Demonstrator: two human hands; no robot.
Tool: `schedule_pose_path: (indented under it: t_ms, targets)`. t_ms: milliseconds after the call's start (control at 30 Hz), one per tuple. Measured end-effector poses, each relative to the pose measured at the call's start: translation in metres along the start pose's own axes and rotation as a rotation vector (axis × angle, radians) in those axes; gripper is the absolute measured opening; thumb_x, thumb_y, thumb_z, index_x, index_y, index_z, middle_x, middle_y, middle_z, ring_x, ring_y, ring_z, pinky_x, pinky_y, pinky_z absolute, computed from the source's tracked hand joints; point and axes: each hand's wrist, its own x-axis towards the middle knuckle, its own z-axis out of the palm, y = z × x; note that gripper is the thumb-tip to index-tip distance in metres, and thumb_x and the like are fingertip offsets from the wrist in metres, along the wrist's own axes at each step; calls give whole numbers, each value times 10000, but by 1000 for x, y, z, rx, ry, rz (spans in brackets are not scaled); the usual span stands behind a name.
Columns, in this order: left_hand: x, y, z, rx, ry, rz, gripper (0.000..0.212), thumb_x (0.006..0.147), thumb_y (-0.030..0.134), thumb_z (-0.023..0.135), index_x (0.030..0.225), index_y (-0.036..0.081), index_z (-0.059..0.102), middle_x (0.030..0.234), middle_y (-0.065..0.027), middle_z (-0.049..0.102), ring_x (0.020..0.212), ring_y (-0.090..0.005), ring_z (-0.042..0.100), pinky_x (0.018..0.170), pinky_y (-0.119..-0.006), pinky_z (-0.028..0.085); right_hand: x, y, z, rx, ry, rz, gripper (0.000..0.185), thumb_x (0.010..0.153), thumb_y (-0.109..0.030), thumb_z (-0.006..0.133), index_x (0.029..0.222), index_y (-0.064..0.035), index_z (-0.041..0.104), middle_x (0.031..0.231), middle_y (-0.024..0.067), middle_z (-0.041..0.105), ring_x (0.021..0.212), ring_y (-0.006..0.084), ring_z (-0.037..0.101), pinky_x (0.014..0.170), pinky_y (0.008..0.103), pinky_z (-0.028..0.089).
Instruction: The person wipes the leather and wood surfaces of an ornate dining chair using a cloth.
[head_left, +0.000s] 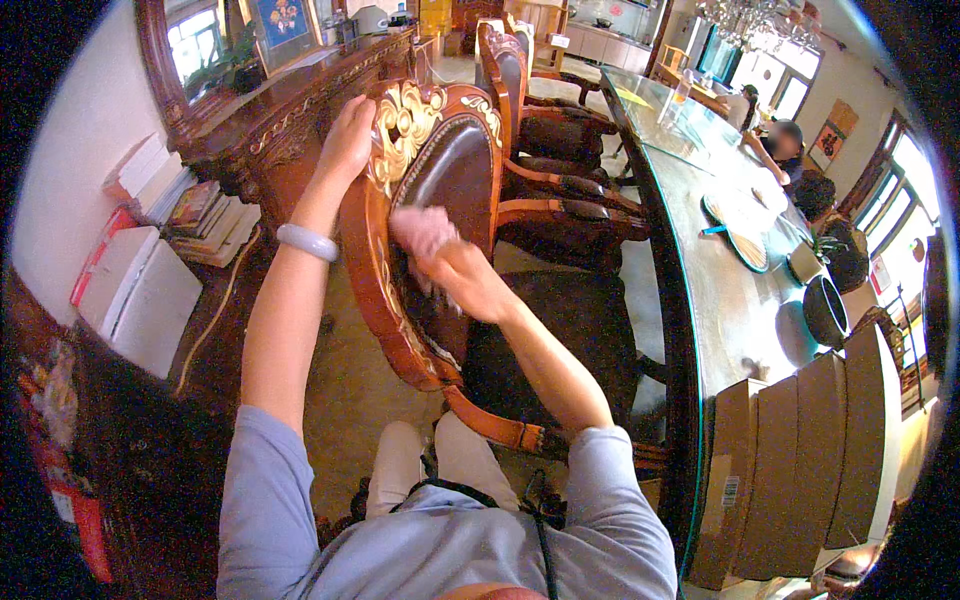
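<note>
A wooden armchair with a dark leather back panel stands right before me. Gilded carving crowns its top rail. My left hand, with a pale bangle on the forearm, grips the upper rail beside that carving. In my right hand is a crumpled pink cloth, pressed against the leather and slightly blurred. Below it lies the chair's dark seat, partly covered by my right arm.
At right runs a long glass-topped table bearing cardboard boxes, a dark pot and hand fans. More chairs line it; a person sits across. A carved sideboard and stacked books are at left.
</note>
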Motion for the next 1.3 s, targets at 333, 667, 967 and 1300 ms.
schedule_pose_path:
  t_ms: [333,667,967,1300]
  targets:
    - [-6,10,12,-64,-10,13,509,877,371,352,1154,-48,436,1165,-196,484,1127,-251,429,946,-294,300,13,28,42,-186,349,-253,338,905,-189,273,960,61,493,1021,254,497,1018,375,437,886,400,309]
    - [4,-6,-9,-112,-64,-43,450,890,316,375,1158,-38,443,1170,-139,481,1107,-204,429,944,-284,296,184,169,-25,-663,855,-102,175,776,-157,389,805,-22,498,782,204,536,724,373,526,630,488,417]
    - [-2,-2,-4,-11,-4,-10,491,882,365,378,1167,-32,433,1187,-166,472,1119,-238,431,947,-299,301,141,143,15,-299,415,126,323,892,-201,270,1004,-40,527,939,212,537,918,364,488,822,467,357]
    - [3,-4,4,-6,1,-4,482,883,366,365,1135,-37,451,1137,-181,500,1074,-261,463,919,-308,323,-106,14,86,313,28,40,453,930,-300,197,1268,-20,311,1345,162,258,1286,289,151,1053,336,88]
